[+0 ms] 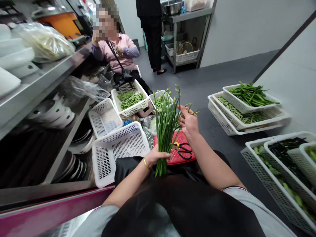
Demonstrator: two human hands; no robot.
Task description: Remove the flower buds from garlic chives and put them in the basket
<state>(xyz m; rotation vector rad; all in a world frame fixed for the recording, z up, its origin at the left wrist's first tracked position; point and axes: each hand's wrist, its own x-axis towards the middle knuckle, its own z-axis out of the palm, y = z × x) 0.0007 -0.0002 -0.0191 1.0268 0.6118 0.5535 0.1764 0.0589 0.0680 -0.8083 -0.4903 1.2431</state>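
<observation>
A tall bunch of flowering garlic chives [165, 131] stands upright in front of me, its pale buds at the top. Around its lower stalks my left hand [156, 156] is wrapped, a gold bracelet at the wrist. At the bunch's upper right, my right hand [188, 122] has its fingers closed on a few chive stems [194, 112] that lean out to the side. Below that hand, black-handled scissors [184, 150] lie on a red quilted surface [172, 160], their blades partly behind the chives.
White plastic baskets [98, 161] stand left. Ahead, a basket of green beans [130, 99] sits before a seated person [118, 56]; another person [151, 33] stands behind. Stacked baskets of green vegetables [250, 95] are on the right. A metal shelf [61, 70] with dishes runs along the left.
</observation>
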